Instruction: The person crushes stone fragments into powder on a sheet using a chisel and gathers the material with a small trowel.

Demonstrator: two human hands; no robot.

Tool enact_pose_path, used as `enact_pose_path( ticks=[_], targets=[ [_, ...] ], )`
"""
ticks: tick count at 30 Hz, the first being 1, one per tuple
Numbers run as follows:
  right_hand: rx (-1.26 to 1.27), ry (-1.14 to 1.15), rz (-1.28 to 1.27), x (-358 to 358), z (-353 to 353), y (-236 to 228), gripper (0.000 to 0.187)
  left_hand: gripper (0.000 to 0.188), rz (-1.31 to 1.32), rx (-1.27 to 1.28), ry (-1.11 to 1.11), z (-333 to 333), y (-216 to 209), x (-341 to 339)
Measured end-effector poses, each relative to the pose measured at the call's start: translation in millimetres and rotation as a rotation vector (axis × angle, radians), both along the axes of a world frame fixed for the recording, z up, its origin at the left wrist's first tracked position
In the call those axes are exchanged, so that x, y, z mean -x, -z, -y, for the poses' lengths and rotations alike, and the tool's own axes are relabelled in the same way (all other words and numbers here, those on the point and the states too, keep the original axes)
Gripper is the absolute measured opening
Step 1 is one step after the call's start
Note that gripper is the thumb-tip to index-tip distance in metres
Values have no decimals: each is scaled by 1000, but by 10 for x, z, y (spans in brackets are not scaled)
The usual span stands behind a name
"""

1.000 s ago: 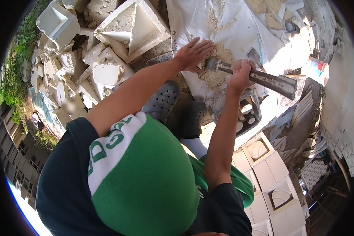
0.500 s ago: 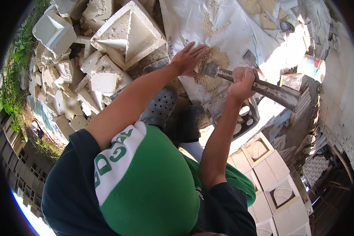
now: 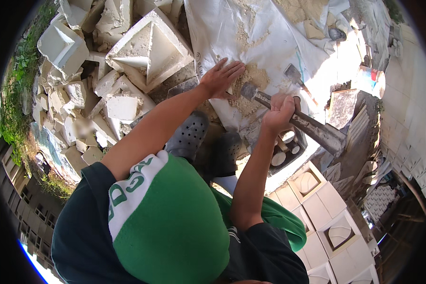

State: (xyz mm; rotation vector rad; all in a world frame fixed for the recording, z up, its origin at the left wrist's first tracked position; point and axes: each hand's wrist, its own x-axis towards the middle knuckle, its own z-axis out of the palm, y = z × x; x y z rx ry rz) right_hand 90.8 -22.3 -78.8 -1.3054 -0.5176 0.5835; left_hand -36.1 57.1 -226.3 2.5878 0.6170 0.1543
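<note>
My right hand (image 3: 280,113) is closed around a long, worn wooden tool (image 3: 317,135) with a dark grey metal end; its exact kind is unclear. The thick end of it points to the lower right, the metal end toward my left hand. That left hand (image 3: 221,79) is held flat with fingers stretched out, over the edge of a white plastic sheet (image 3: 222,23). Crumbly beige material (image 3: 258,78) lies on the sheet between my two hands. Whatever is under my left palm is hidden. Just beyond the right hand rests a flat-bladed scraper or trowel (image 3: 293,73).
Broken white plaster-like blocks (image 3: 123,107) are heaped at the left, with a large hollow mould (image 3: 151,52) on top. My grey clogs (image 3: 190,135) stand below the hands. A dark tray (image 3: 300,154) holds pale cylinders. Patterned blocks (image 3: 333,208) line the lower right; a bucket (image 3: 370,81) stands beyond.
The whole view has shifted slightly. My right hand has come a little nearer to me, and the tool's thick end has swung down and left. The left hand keeps about its place on the sheet.
</note>
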Motion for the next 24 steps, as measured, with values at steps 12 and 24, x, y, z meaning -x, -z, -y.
enact_pose_path(
  ticks=[12, 24],
  targets=[
    [52, 65, 35, 100, -52, -148, 31, 123, -5, 51, 51, 53, -50, 51],
    [47, 52, -46, 43, -96, -106, 29, 90, 222, 65, -14, 94, 142, 13]
  ],
)
